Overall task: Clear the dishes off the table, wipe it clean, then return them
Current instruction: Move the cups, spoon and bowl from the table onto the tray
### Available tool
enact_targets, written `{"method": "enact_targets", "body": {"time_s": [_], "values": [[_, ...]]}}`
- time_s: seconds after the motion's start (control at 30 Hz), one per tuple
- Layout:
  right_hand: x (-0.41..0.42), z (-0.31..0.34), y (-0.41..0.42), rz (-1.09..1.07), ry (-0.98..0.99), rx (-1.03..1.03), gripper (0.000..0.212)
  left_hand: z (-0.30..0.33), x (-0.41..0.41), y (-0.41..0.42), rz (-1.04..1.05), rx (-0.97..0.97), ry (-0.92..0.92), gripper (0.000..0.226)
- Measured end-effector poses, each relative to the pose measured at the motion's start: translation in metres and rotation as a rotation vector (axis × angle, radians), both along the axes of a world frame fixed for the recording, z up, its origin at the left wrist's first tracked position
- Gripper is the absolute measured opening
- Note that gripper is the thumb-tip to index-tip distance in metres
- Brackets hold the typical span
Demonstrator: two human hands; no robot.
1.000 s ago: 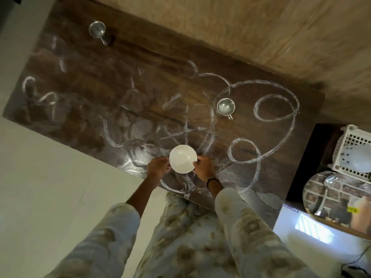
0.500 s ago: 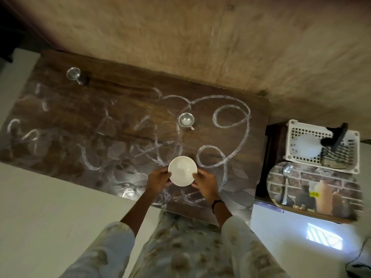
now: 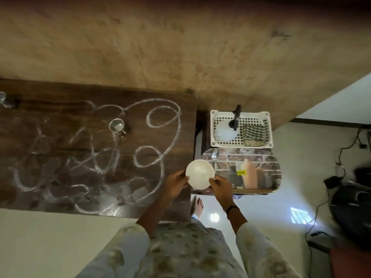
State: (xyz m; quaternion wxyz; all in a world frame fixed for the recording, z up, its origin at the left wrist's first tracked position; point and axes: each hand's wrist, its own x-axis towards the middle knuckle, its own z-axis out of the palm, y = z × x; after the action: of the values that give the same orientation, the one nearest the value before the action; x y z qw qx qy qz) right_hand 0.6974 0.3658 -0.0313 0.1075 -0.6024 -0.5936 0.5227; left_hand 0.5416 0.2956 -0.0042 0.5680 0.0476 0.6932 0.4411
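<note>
Over the table's [image 3: 60,117] right edge we hold the white bowl [image 3: 199,174] between both hands, left hand [image 3: 175,185] and right hand [image 3: 220,186] curled on opposite rims; the tray [image 3: 269,157] lies at three o'clock, nearer our right hand.

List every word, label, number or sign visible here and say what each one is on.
Yellow sticker on the printed tray: it carries dark characters, too small and blurred to read.
White scrawls on the dark table: loops and squiggles only, no letters or numbers.
White bowl, held by the left hand and right hand: no marking visible.
Nothing else shows readable text.
</note>
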Motion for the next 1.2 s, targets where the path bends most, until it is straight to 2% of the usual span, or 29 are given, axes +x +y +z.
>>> {"method": "enact_targets", "body": {"time_s": [0.13,0.33,0.43,0.63,0.8,1.03,1.1,1.2], "values": [[0.047,-0.008,0.032,-0.218,-0.023,-0.067,0.019,-0.006,0.044,0.038,-0.122,0.024,0.004,0.036],[0.067,-0.029,0.071,-0.423,-0.065,-0.050,0.020,-0.027,0.073,0.064,-0.118,0.005,-0.032,0.026],[0.067,-0.047,0.081,-0.452,-0.061,-0.091,0.023,-0.037,0.075,0.070,-0.145,-0.017,-0.034,0.017],[0.064,-0.062,0.081,-0.482,-0.055,-0.143,0.023,-0.043,0.075,0.077,-0.208,-0.026,0.001,0.018],[0.069,-0.058,0.084,-0.491,-0.084,-0.171,0.019,-0.043,0.072,0.079,-0.159,-0.032,-0.001,0.019],[0.070,-0.046,0.087,-0.457,-0.132,-0.200,0.027,-0.035,0.061,0.072,-0.086,-0.019,-0.047,0.026],[0.063,-0.028,0.083,-0.534,-0.137,-0.141,0.029,-0.029,0.054,0.068,-0.049,-0.004,-0.063,0.021],[0.047,0.000,0.070,-0.690,-0.156,0.066,0.029,-0.020,0.041,0.056,-0.029,-0.007,-0.053,0.019]]}}
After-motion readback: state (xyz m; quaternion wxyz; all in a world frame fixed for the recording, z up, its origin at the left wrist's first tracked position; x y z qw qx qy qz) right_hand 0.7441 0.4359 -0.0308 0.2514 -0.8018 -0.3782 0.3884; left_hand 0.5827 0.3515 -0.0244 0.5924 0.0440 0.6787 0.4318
